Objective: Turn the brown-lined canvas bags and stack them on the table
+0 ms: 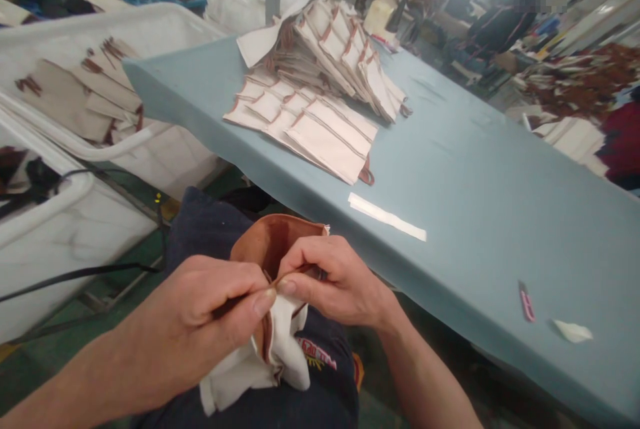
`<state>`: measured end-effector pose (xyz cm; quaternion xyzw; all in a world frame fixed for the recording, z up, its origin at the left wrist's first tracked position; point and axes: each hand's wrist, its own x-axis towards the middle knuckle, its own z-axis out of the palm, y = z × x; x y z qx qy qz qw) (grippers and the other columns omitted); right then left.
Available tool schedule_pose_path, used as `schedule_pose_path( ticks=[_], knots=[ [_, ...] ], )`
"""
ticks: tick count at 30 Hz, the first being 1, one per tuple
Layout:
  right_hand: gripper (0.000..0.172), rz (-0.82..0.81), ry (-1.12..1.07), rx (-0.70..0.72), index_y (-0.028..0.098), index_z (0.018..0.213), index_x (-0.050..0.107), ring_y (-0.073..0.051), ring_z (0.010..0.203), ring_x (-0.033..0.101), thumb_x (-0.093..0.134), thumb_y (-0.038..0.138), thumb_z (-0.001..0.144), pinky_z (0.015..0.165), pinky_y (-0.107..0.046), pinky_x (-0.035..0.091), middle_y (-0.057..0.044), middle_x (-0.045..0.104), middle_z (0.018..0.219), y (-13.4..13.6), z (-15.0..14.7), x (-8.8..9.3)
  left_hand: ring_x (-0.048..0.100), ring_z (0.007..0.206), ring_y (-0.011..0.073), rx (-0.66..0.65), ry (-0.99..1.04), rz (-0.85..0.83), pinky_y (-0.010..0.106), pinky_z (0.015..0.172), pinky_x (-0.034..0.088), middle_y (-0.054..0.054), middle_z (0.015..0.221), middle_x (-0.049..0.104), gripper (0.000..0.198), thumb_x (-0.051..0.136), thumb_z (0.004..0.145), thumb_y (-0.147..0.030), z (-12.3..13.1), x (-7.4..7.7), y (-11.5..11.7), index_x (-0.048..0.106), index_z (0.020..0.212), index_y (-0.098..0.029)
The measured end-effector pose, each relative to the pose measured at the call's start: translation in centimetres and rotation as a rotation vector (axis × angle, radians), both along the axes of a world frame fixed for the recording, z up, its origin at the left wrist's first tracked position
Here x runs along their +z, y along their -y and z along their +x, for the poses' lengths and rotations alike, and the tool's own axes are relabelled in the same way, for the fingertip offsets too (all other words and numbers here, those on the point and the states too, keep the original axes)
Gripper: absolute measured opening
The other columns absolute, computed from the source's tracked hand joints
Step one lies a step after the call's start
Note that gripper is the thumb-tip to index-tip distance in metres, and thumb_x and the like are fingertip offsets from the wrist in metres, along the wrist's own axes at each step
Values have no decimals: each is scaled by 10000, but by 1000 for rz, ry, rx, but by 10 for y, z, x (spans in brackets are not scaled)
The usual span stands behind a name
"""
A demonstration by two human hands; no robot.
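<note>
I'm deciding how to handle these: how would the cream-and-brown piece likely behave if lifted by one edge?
The cream-and-brown piece would probably droop, since its cream part bunches in loose folds. The brown panel may be springier, as it stands in a smooth curve. The piece seems light: the left hand and right hand hold it by a pinch.

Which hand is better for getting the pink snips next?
Probably the right hand: it is nearer the pink snips on the blue table; the left hand is farther away. Both hands pinch the brown-and-white piece, so the right would need to let go first.
</note>
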<state>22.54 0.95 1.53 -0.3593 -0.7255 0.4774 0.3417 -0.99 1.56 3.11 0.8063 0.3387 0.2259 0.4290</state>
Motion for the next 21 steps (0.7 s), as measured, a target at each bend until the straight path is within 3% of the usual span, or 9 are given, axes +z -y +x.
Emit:
schedule_pose_path(
  ticks=[4,9,14,21],
  knots=[
    [590,-144,-46,3,211,774,639,-104,574,492,773,742,993,538,-245,387,32,628,688,-9,0,-10,644,574,148,-1,50,21,282,615,447,-25,622,706,471,531,1140,-348,-6,-1,8,721,720,-250],
    [601,4,122,-136,213,873,697,-166,744,625,728,800,992,735,-308,491,-19,750,841,-20,18,-26,662,609,145,87,107,-68,259,633,472,-24,672,756,410,574,1124,-372,-11,-1,5,777,790,-250],
    [441,119,248,-161,220,984,749,-207,855,673,680,643,1090,878,-364,501,-52,799,937,-19,31,-33,523,558,86,324,47,-59,210,580,377,-77,618,614,416,571,1061,-345,-15,0,-8,660,675,-217],
    [290,184,203,-86,215,956,730,-179,823,645,682,437,1136,851,-326,492,-29,758,886,-15,26,-22,533,591,102,364,-20,-75,198,595,379,-70,616,600,460,578,1057,-413,-31,-13,-20,660,653,-208]
  ],
)
